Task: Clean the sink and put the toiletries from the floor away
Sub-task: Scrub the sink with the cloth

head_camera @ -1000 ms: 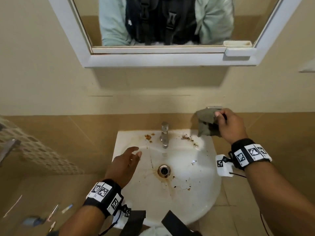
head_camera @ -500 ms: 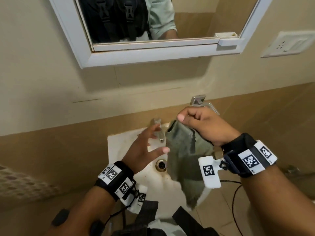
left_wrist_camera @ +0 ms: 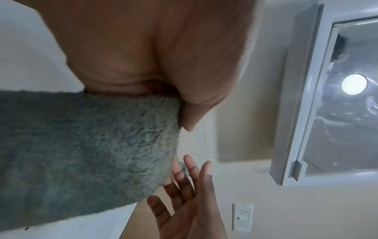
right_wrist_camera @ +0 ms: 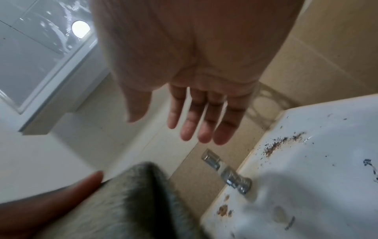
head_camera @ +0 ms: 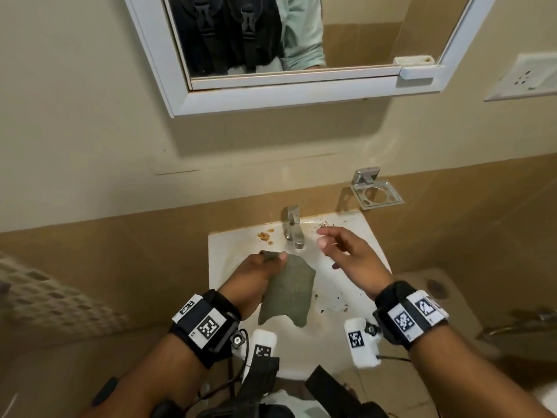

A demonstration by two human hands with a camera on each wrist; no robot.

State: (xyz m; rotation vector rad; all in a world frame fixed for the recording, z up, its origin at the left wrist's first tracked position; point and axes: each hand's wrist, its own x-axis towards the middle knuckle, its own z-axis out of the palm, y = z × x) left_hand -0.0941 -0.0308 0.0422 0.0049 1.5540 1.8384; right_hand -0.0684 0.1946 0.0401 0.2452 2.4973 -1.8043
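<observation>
**Cloth in the left hand, sink still grubby**

So the left hand [head_camera: 256,271] grips a grey-green cloth [head_camera: 287,297] by its top edge, thumb pinched over it, and the cloth hangs down over the middle of the white sink [head_camera: 352,300]. The right hand [head_camera: 352,257] floats above the right side of the basin, fingers straight and loose, holding nothing. The chrome tap [head_camera: 291,226] sits at the back rim, with orange-brown gunk [head_camera: 265,236] to its left and dark crumbs [right_wrist_camera: 280,143] to its right. A metal wall holder [head_camera: 375,191] hangs above the sink's back right corner, under a white-framed mirror [head_camera: 271,95].
</observation>
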